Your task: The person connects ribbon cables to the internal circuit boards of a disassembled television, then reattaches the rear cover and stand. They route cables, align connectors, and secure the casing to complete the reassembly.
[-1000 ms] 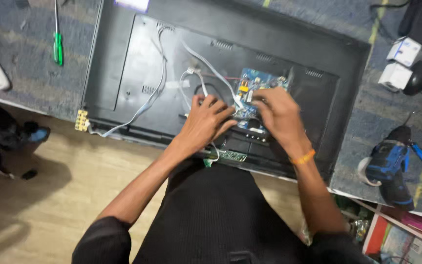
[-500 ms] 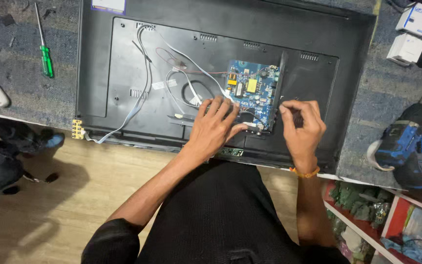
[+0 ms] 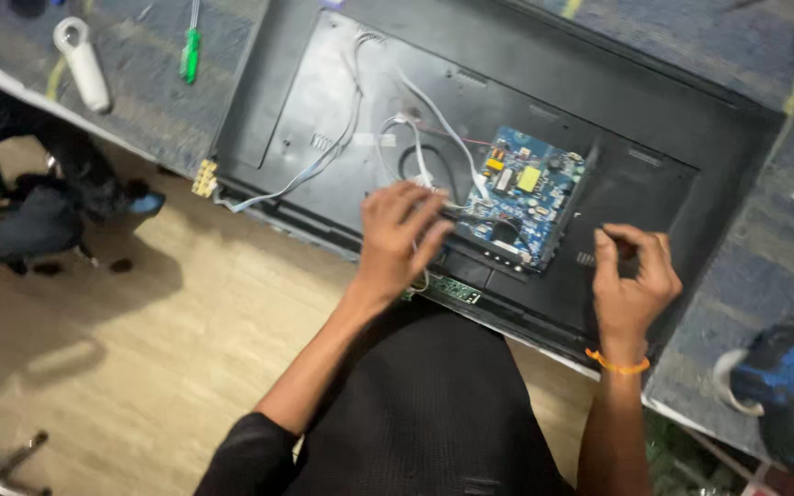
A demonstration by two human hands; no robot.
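The blue board (image 3: 523, 197) sits in the open back of the black panel (image 3: 691, 184) on the bench, white wires (image 3: 434, 129) running to its left edge. The left hand (image 3: 399, 234) rests spread-fingered at that edge, gripping nothing I can make out. The right hand (image 3: 631, 276) hovers beside the board, fingertips pinched, perhaps on a screw too small to see; judging by this, board fastening is underway, and seating anything so small calls for careful aim.
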